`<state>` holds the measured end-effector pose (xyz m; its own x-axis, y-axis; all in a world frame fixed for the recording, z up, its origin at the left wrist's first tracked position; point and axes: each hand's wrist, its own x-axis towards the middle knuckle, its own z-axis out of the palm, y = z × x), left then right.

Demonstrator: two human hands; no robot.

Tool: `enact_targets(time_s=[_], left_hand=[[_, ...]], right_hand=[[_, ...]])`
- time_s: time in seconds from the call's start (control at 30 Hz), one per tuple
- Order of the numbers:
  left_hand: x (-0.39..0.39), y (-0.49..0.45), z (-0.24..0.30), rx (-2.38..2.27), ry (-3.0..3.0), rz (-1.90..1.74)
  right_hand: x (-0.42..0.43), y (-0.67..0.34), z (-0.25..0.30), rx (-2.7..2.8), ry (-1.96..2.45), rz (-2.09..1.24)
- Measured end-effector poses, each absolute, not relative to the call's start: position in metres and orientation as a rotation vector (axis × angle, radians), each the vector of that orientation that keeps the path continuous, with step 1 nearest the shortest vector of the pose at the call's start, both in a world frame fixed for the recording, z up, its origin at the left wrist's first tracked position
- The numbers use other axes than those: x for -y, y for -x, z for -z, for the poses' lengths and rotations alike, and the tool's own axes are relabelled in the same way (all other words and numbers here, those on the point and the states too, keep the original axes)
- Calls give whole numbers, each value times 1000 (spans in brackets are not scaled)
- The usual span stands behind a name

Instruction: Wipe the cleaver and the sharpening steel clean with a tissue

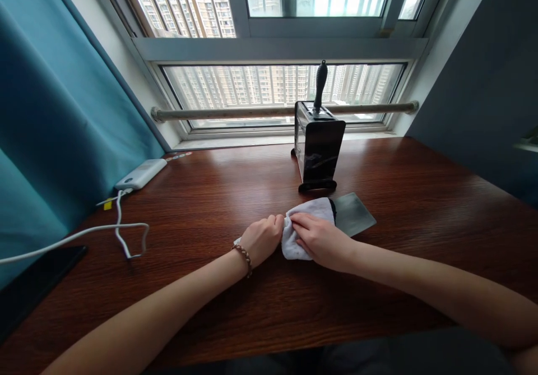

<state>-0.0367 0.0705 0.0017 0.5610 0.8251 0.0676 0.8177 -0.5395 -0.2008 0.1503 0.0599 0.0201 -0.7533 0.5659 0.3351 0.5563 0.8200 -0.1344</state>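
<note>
My left hand, with a braided bracelet at the wrist, is closed in a fist around the handle of a cleaver. Only a small pale end of that handle shows beside the wrist. The cleaver's broad grey blade points right, low over the wooden table. A white cloth with a dark edge covers the part of the blade nearest the handle. My right hand presses the cloth onto the blade, its fingers bent over the fabric and its thumb partly hidden.
Behind the hands stands a black knife block with a black-handled tool upright in it. A white power strip or charger with a white cable lies at left, near a dark flat device. A blue curtain hangs beside the window.
</note>
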Motion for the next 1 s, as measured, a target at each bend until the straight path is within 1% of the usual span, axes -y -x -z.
enact_targets(time_s=[0.23, 0.5, 0.6, 0.8, 1.0], left_hand=[[-71, 36, 1, 1356, 2597, -50], [-72, 36, 1, 1383, 2600, -24], [-71, 35, 0, 1421, 2591, -1], [-72, 34, 0, 1470, 2590, 65], [-73, 34, -4, 1555, 2641, 119]], right_hand=[[-63, -155, -14, 2612, 842, -182], [-62, -161, -23, 2756, 732, -214], [-61, -161, -28, 2786, 861, -207], [-74, -180, -45, 2871, 1163, -336], [-88, -210, -72, 2857, 1478, -299]])
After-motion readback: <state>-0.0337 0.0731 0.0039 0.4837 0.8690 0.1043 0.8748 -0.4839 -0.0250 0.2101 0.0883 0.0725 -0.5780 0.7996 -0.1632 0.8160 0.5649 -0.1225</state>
